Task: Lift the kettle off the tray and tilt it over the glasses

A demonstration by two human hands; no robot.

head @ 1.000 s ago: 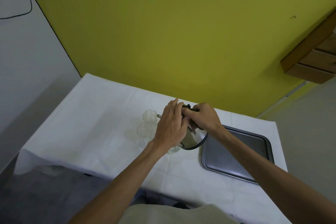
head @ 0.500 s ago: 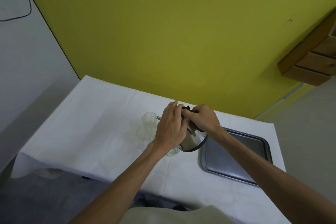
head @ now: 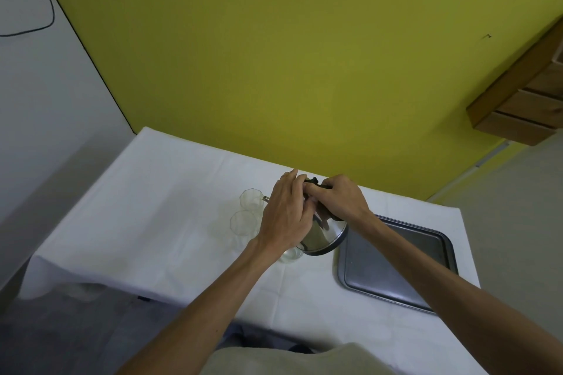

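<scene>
Head view: everything is placed relative to the flat grey metal baking tray (head: 396, 265) lying on the white-clothed table (head: 152, 222).
Far glass: a clear faceted drinking glass (head: 250, 198) stands well left of the tray, upright, toward the yellow wall.
Near glass: a second clear faceted drinking glass (head: 242, 222) stands just in front of the first, left of the tray, close to the left hand's knuckles but apparently not touching them.
Left hand: the left hand (head: 286, 216) lies over the pot's top left of the tray, fingers straight and close together, pressing on the lid area; its thumb is hidden.
Pot: the round steel kettle-like pot with a black handle (head: 323, 237) is tipped to the left, its base lifted toward the camera, just beside the tray's left edge; a thin metal spout tip shows beside the far glass.
Third glass: a low clear glass (head: 289, 256) sits under the left wrist, partly hidden.
Right hand: the right hand (head: 341, 199) curls its fingers round the black handle, above the tray's far-left corner.
Doing it well: judged from this, the tilt should be slow, the lid kept pressed, and the spout held over a glass rim.
</scene>
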